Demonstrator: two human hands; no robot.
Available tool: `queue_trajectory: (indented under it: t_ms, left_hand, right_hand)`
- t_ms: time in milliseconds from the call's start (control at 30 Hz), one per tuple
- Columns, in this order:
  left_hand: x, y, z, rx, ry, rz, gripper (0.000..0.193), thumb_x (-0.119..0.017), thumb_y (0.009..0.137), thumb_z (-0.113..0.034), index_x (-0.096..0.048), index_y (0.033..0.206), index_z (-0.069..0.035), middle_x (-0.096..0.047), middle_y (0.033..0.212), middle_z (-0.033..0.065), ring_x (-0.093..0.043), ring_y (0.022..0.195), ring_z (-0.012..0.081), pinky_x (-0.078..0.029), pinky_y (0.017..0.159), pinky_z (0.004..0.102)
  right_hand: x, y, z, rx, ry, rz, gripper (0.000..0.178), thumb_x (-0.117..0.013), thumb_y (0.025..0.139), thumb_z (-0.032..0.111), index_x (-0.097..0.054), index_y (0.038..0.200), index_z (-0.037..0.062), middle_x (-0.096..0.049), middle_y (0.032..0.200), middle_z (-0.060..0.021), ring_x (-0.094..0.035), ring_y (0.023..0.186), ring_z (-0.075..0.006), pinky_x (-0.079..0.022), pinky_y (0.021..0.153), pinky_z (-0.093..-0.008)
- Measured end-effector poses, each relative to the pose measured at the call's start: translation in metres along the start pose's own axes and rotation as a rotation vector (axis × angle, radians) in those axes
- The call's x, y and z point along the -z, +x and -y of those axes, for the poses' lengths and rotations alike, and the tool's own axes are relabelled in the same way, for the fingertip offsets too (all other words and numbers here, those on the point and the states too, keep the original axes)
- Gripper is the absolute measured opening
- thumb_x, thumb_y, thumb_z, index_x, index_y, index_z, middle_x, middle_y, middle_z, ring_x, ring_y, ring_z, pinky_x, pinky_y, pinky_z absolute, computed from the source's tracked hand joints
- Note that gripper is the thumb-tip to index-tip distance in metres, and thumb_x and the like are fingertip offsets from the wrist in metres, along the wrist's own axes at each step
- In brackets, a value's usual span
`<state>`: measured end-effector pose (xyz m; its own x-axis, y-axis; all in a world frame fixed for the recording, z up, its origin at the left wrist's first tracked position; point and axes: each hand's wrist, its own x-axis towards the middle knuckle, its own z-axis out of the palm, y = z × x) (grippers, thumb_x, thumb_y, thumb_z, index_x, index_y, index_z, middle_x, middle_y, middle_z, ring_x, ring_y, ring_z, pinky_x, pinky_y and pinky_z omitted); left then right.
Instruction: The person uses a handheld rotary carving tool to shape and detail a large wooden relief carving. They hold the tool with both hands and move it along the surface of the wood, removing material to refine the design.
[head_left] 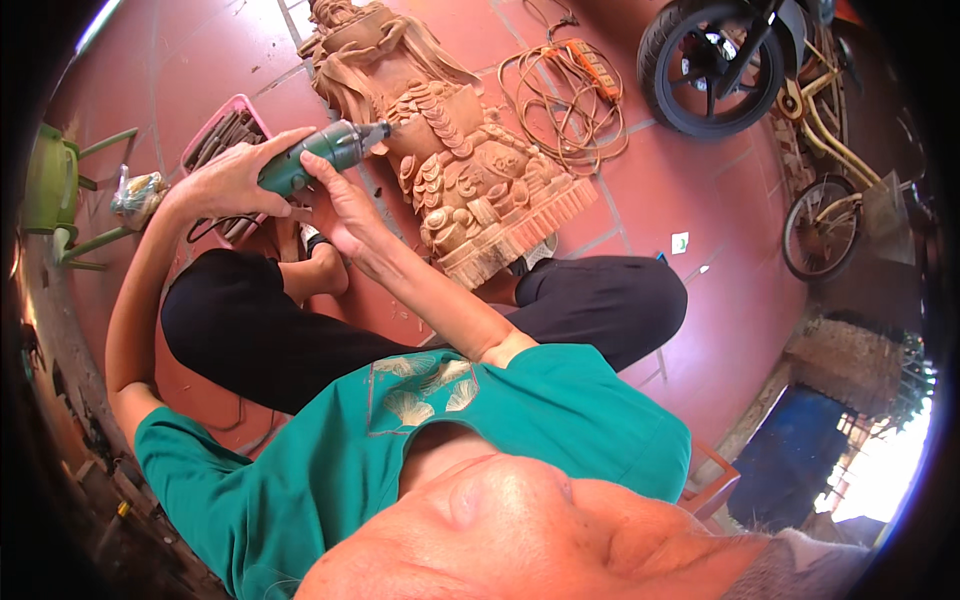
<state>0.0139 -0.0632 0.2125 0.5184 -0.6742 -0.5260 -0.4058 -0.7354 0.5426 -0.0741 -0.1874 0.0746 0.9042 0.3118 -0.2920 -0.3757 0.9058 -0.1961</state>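
Both of my hands are on a green die grinder (340,146) with a dark nose. My left hand (232,180) wraps round its rear end. My right hand (343,208) grips the body from below, with a finger along its side. The grinder's nose points right, at a carved wooden figure (470,150) lying on the floor between my knees and beyond. Whether the bit touches the wood, I cannot tell. The figure has draped robes, rows of round shapes and a ridged base near my right leg.
A pink basket (244,101) of chisel-like tools stands behind my left hand. Left of it are a green plastic chair (58,185) and a plastic bag (137,195). A coiled cord (560,150) with an orange power strip (597,70), a motorbike wheel (712,68) and a bicycle wheel (822,228) are at right.
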Motion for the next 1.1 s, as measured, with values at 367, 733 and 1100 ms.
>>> queue_trajectory:
  t_ms: [367,733,1100]
  left_hand:
    - [-0.035,-0.002,-0.051,-0.104,0.402,-0.471,0.086,-0.067,0.071,-0.016,-0.033,0.150,-0.019,-0.064,0.112,0.0229,-0.063,0.096,0.0429,-0.048,0.085,0.0485]
    - [-0.033,0.002,-0.086,-0.102,0.404,-0.495,0.088,-0.071,0.067,-0.015,-0.039,0.148,-0.022,-0.067,0.100,0.0234,-0.065,0.095,0.0405,-0.049,0.082,0.0464]
    - [-0.024,0.034,-0.063,-0.020,0.353,-0.373,0.087,-0.068,0.068,-0.016,-0.037,0.149,-0.022,-0.066,0.097,0.0234,-0.065,0.089,0.0412,-0.049,0.079,0.0473]
  right_hand:
    - [-0.026,-0.025,0.031,0.260,-0.006,0.073,0.030,-0.076,0.085,0.021,-0.057,0.109,0.0168,-0.065,0.091,0.0043,-0.063,0.079,-0.0080,-0.050,0.062,-0.0273]
    - [-0.032,-0.032,0.047,0.320,0.023,0.085,0.025,-0.072,0.088,0.021,-0.061,0.109,0.0157,-0.065,0.095,0.0019,-0.065,0.085,-0.0120,-0.057,0.069,-0.0344]
    - [-0.010,-0.001,0.048,0.295,0.157,0.063,0.030,-0.076,0.084,0.020,-0.059,0.108,0.0136,-0.065,0.091,0.0004,-0.065,0.079,-0.0122,-0.056,0.059,-0.0329]
